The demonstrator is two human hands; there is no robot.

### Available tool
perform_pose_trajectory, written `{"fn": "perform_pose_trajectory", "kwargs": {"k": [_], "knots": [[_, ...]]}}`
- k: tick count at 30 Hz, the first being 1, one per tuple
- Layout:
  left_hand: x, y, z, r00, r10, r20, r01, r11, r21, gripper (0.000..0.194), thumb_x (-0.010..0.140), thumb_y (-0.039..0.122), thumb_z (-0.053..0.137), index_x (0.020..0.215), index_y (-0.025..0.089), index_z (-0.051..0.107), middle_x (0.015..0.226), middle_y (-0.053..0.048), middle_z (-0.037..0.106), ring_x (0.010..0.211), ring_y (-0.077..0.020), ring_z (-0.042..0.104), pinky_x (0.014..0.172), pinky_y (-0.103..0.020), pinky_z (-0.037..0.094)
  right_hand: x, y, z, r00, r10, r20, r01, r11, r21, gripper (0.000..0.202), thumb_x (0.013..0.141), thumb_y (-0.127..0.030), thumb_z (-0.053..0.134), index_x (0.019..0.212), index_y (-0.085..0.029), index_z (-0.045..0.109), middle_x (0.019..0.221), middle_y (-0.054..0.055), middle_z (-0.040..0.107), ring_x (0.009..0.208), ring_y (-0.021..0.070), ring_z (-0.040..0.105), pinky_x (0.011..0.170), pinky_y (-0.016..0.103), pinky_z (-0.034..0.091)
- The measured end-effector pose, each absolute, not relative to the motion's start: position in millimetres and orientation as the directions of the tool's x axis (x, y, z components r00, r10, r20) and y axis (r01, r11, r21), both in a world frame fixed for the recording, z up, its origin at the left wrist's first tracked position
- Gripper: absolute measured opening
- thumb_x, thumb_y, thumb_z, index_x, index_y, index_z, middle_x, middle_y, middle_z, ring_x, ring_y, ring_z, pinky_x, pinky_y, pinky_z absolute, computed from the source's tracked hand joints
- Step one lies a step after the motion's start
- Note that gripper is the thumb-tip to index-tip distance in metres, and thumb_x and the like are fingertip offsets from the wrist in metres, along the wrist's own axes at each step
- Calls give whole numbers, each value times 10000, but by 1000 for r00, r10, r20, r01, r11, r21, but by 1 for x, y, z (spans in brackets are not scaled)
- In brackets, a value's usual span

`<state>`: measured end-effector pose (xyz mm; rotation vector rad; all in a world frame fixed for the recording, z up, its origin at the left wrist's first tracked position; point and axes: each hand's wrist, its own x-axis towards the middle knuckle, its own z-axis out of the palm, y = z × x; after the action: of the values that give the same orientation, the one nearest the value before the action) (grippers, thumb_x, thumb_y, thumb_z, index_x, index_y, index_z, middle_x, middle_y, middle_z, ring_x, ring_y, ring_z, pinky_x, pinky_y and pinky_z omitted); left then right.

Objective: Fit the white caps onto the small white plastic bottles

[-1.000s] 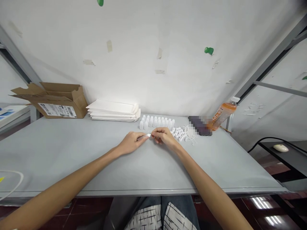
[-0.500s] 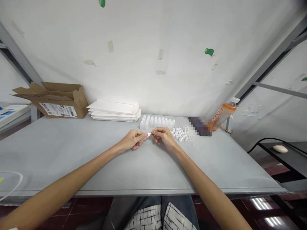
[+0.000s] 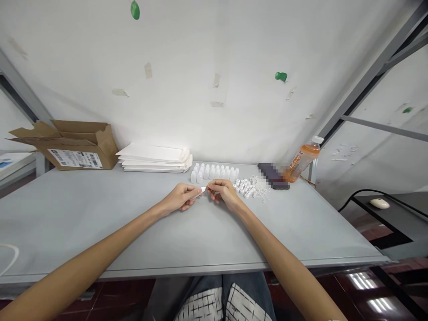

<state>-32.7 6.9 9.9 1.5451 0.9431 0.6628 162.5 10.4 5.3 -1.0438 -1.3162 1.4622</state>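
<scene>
A small white bottle [image 3: 202, 190] lies in the closed fingers of my left hand [image 3: 180, 197], its narrow tip pointing right. My right hand [image 3: 223, 191] is at that tip, thumb and fingertips pinched together; whatever they hold is too small to make out. Behind my hands stand rows of small translucent white bottles [image 3: 214, 172]. Just right of my right hand lies a pile of small white caps [image 3: 245, 187], with thin white pieces [image 3: 261, 185] scattered beside it.
An open cardboard box [image 3: 80, 147] and a stack of white packets [image 3: 154, 158] sit at the back left of the grey table [image 3: 160, 245]. At the back right, an orange drink bottle [image 3: 304, 159] leans beside a dark, partly pixelated object [image 3: 273, 174]. A mouse [image 3: 380, 203] lies farther right.
The camera view has shifted slightly, moving the scene a little to the left. Both hands remain together at the bottle's tip, with the same hold.
</scene>
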Motion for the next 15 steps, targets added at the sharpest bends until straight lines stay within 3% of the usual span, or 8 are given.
{"fn": "perform_pose_trajectory", "kwargs": {"k": [7,10,15], "knots": [[-36,8,9,556,827,-85,215,-44,976,467,842,547,583,615,152,480,515,43,433,351,-44,378,346,-192,230,169,14,8,-167,986,2,-79,-11,-997,155,675,-304,623,672,-150,598,681,18,574,480,96,516,349,202,336],[-37,9,9,565,823,-66,212,-68,975,447,840,540,589,637,149,512,523,39,456,363,-51,408,340,-184,266,171,13,9,-206,978,23,1,23,-1000,190,716,-340,612,687,-153,589,705,19,578,470,88,513,346,197,327],[-37,10,7,542,838,-59,214,-70,974,408,816,537,619,916,141,639,603,30,513,407,-65,459,334,-175,304,167,7,10,-263,963,55,175,103,-979,339,807,-484,573,777,-150,620,700,13,586,408,71,480,323,193,298]]}}
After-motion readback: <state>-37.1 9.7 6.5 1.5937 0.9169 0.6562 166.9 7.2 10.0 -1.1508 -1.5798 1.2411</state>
